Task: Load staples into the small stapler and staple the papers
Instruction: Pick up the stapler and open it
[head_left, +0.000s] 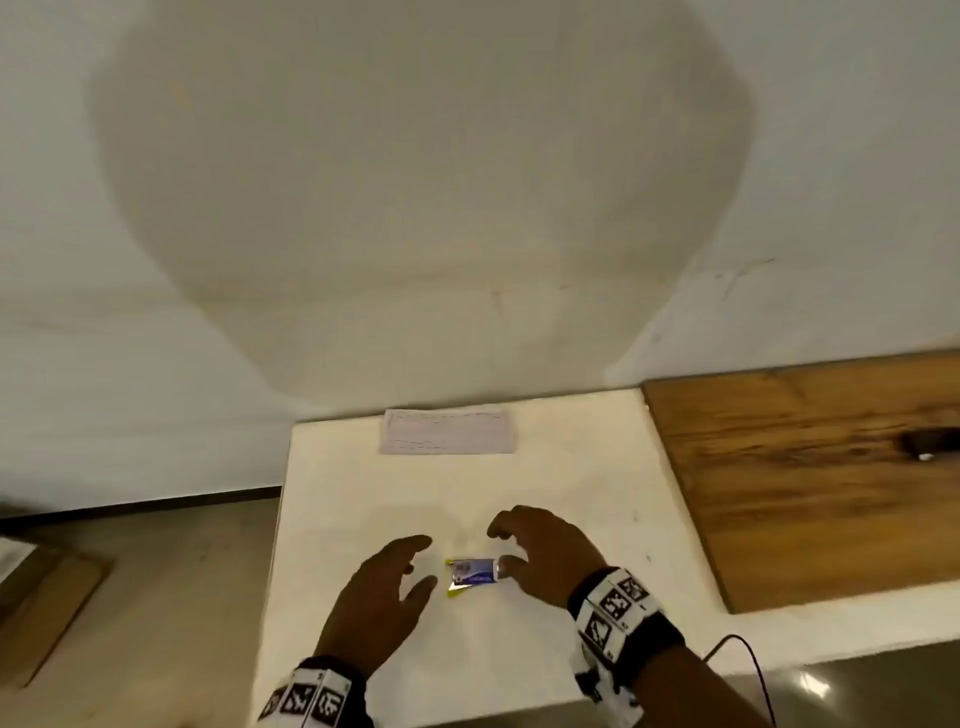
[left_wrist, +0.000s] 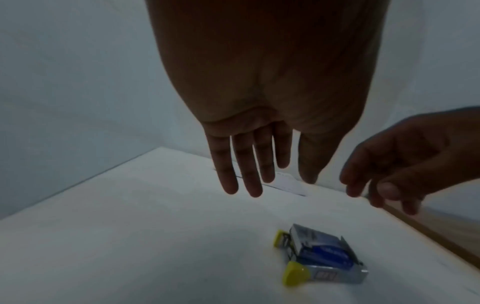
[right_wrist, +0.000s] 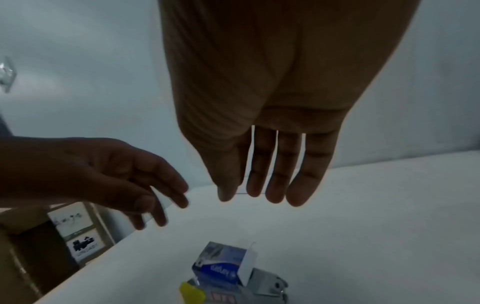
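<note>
I see both my hands hovering over the white table (head_left: 363, 467), neither holding anything. My left hand (head_left: 376, 587) is spread, fingers straight and relaxed, just left of the stapler (head_left: 470, 582). My right hand (head_left: 545, 556) sits just right of it, fingers loosely curved down, thumb close to the staple box (head_left: 475, 569); I can't tell from the head view if the thumb touches it. In the left wrist view, the hands sit above the table, apart from the stapler (left_wrist: 324, 269). The stapler lies on the table, grey metal with yellow ends, opened out. The small blue staple box (left_wrist: 319, 246) rests on top of it, flap open in the right wrist view. Papers (head_left: 448, 431) lie flat at the far edge of the table against the wall, well apart from the stapler. A wooden board (head_left: 805, 478) lies to the right of the table. Marker bands wrap both wrists.
</note>
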